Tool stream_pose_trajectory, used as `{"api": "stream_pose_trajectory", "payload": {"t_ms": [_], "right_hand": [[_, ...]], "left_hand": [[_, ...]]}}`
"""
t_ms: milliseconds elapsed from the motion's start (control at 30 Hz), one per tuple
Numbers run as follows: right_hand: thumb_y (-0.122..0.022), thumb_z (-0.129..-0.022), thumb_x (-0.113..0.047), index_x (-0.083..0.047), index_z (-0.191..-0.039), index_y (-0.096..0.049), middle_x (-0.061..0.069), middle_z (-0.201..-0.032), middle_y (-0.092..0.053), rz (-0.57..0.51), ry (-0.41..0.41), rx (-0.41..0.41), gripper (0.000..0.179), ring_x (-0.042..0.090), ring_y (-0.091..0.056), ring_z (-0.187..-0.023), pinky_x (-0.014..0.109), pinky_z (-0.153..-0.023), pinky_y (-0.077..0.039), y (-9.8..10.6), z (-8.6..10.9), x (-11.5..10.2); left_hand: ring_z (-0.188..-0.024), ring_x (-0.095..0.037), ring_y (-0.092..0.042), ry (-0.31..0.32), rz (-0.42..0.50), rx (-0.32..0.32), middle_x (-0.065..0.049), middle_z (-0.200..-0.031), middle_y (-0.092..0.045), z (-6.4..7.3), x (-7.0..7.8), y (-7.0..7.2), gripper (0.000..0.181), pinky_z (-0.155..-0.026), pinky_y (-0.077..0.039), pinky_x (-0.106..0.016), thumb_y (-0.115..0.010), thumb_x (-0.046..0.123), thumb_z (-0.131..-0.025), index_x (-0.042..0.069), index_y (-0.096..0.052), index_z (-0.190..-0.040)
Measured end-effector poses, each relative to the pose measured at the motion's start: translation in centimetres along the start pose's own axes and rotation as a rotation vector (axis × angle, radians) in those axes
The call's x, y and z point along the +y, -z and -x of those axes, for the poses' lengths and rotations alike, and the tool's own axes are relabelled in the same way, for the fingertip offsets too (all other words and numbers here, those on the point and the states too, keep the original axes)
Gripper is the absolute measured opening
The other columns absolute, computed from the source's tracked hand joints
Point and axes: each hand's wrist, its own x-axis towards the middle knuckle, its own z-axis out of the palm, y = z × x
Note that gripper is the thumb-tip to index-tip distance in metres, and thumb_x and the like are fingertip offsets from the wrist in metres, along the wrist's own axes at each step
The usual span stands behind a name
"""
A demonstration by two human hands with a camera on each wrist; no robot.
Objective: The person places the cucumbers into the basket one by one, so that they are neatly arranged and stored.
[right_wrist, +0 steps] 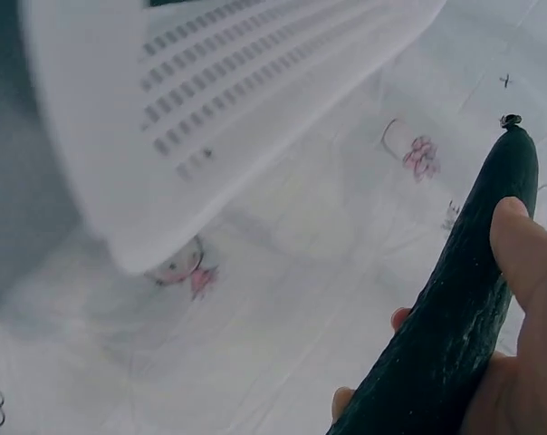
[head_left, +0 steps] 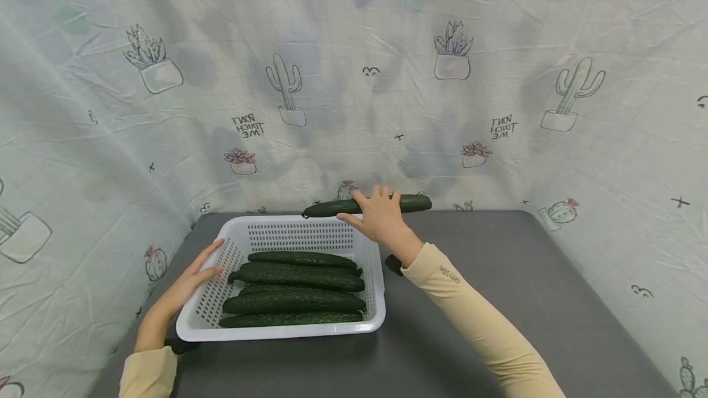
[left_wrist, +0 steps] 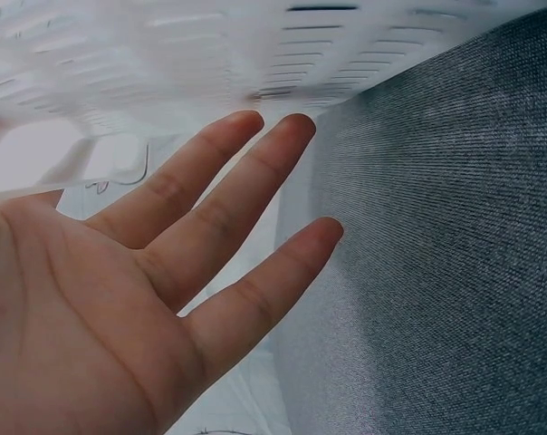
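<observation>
My right hand (head_left: 381, 217) grips a long dark green cucumber (head_left: 415, 203) around its middle, raised above the far right corner of the white basket (head_left: 380, 300). In the right wrist view my thumb lies along the cucumber (right_wrist: 455, 299), with fingertips showing on its other side. My left hand (head_left: 185, 287) rests at the basket's left rim, thumb and a finger over the edge. Three of its fingers (left_wrist: 228, 213) stretch out straight beside the basket's perforated outer wall in the left wrist view. Several cucumbers (head_left: 295, 276) lie side by side inside the basket.
The basket stands on a dark grey cloth-covered table (head_left: 470, 250), left of its middle. A pale curtain (head_left: 381, 109) printed with potted cacti hangs behind and along both sides of the table.
</observation>
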Motion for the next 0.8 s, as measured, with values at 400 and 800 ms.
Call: {"api": "stream_pose_trajectory", "payload": {"t_ms": [400, 800], "right_hand": [[-0.028, -0.084, -0.074, -0.032, -0.138, -0.037, 0.02, -0.125, -0.044, 0.067, 0.006, 0.003, 0.069, 0.037, -0.038, -0.118, 0.054, -0.096, -0.029, -1.2, 0.0, -4.3], [-0.022, -0.083, -0.075, -0.035, -0.135, -0.038, 0.014, -0.12, -0.047, 0.092, 0.04, 0.001, 0.067, 0.033, -0.041, -0.112, 0.049, -0.094, -0.031, -2.6, -0.3, -8.1]], "left_hand": [[-0.122, -0.06, -0.026, -0.001, -0.012, 0.005, -0.03, -0.149, 0.001, -0.1, -0.1, 0.1, 0.063, -0.075, -0.047, -0.052, -0.038, 0.025, -0.1, 0.022, 0.0, -0.15], [-0.123, -0.059, -0.024, 0.014, -0.028, 0.004, -0.028, -0.15, 0.002, -0.1, 0.1, 0.1, 0.064, -0.075, -0.047, -0.053, -0.038, 0.027, -0.1, 0.024, 0.001, -0.15]]}}
